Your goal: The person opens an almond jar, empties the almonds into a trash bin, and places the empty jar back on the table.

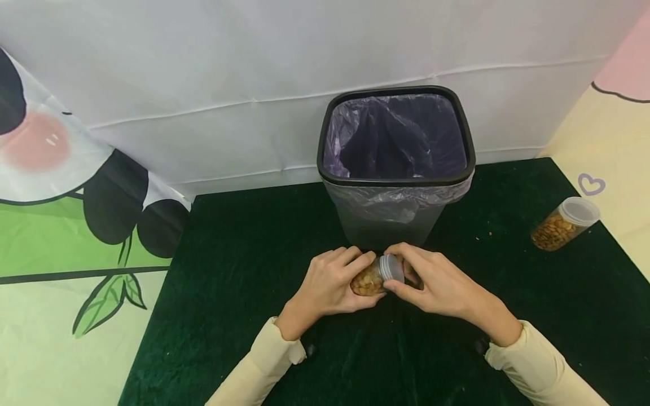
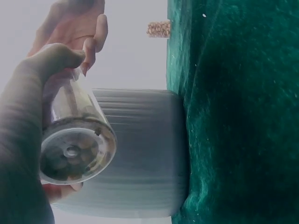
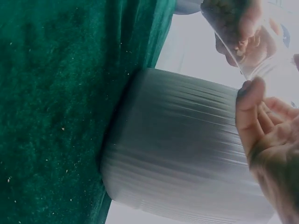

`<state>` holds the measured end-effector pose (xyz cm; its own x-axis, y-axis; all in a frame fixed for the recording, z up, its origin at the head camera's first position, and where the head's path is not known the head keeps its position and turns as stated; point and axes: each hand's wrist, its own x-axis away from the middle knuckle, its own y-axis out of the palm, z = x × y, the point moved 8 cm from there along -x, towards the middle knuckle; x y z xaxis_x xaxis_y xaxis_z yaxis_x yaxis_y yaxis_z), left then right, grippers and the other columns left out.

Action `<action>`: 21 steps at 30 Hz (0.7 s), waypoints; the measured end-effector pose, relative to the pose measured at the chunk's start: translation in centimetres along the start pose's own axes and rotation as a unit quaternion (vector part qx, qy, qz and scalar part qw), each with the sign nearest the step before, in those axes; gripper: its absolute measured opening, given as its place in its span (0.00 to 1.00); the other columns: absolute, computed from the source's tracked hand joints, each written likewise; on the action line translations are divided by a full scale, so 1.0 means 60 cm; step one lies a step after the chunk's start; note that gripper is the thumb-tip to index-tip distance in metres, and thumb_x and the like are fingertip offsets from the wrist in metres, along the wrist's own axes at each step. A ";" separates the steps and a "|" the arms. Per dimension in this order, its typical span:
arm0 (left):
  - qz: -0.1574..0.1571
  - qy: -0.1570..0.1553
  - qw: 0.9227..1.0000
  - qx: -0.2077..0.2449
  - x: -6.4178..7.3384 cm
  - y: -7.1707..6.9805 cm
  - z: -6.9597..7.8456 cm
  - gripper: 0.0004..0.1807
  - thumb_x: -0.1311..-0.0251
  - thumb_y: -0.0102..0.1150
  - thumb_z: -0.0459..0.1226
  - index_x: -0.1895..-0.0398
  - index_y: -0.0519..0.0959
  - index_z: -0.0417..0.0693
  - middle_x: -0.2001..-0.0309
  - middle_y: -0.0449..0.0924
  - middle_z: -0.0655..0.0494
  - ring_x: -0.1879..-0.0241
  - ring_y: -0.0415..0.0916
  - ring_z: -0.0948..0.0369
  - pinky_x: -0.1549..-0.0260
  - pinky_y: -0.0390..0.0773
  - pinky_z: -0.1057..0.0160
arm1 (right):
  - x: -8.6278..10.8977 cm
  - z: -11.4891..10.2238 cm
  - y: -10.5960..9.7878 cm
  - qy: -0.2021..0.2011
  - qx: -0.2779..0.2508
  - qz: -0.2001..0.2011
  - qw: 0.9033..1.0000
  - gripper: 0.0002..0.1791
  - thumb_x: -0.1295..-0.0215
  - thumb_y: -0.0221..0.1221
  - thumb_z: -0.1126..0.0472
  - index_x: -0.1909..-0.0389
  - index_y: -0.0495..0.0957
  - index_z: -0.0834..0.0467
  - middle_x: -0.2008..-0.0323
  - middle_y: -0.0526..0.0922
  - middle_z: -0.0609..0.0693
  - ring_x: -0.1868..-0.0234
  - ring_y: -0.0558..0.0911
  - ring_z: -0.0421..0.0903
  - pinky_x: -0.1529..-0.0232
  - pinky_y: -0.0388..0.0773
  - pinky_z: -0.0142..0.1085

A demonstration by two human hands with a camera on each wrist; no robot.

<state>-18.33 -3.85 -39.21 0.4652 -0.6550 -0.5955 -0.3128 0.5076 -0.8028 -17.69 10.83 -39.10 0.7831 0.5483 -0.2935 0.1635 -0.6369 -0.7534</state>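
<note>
Just in front of the bin, my left hand [image 1: 337,282] grips a clear plastic jar [image 1: 368,279] partly filled with brown, nut-like pieces. The jar lies tilted, its bottom toward the left and its lid [image 1: 391,267] toward the right. My right hand [image 1: 431,282] holds the translucent screw lid between thumb and fingers. In the left wrist view the jar's round base [image 2: 77,154] faces the camera, with pieces visible through it. The right wrist view shows the right fingers [image 3: 252,100] at the jar's lid end; glare hides whether the lid is loose.
A grey waste bin [image 1: 391,220] with a black rim and purple liner stands behind the hands. Another lidded jar [image 1: 556,231] of brown pieces leans at the right edge of the dark green cloth [image 1: 244,270]. Small crumbs dot the cloth. A white sheet [image 1: 203,67] hangs behind.
</note>
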 end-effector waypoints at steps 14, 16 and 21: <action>-0.022 -0.028 0.995 0.094 0.007 0.016 -0.006 0.31 0.58 0.70 0.62 0.54 0.82 0.55 0.66 0.84 0.64 0.73 0.77 0.70 0.74 0.78 0.74 | 0.010 0.001 0.022 -0.046 0.005 -0.005 0.999 0.24 0.32 0.61 0.51 0.39 0.67 0.51 0.58 0.77 0.38 0.67 0.74 0.31 0.67 0.77 0.27; -0.032 -0.039 0.992 0.118 0.008 0.020 -0.009 0.31 0.58 0.71 0.61 0.54 0.82 0.56 0.64 0.85 0.64 0.71 0.79 0.71 0.72 0.78 0.75 | 0.010 -0.001 0.022 -0.060 0.005 -0.002 0.998 0.24 0.32 0.61 0.52 0.39 0.67 0.51 0.57 0.78 0.40 0.66 0.75 0.31 0.66 0.77 0.28; -0.062 -0.068 0.979 0.180 0.014 0.030 -0.013 0.31 0.59 0.72 0.61 0.52 0.81 0.59 0.60 0.86 0.65 0.66 0.80 0.73 0.68 0.78 0.77 | 0.011 -0.010 0.021 -0.096 0.010 0.004 0.995 0.23 0.32 0.61 0.55 0.39 0.67 0.53 0.56 0.78 0.41 0.67 0.74 0.30 0.66 0.76 0.26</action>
<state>-19.13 -3.92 -41.17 0.5948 -0.6555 -0.4654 0.0535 0.6099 -0.7907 -16.61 10.05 -39.89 0.6547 0.6378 -0.4056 0.1440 -0.6321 -0.7614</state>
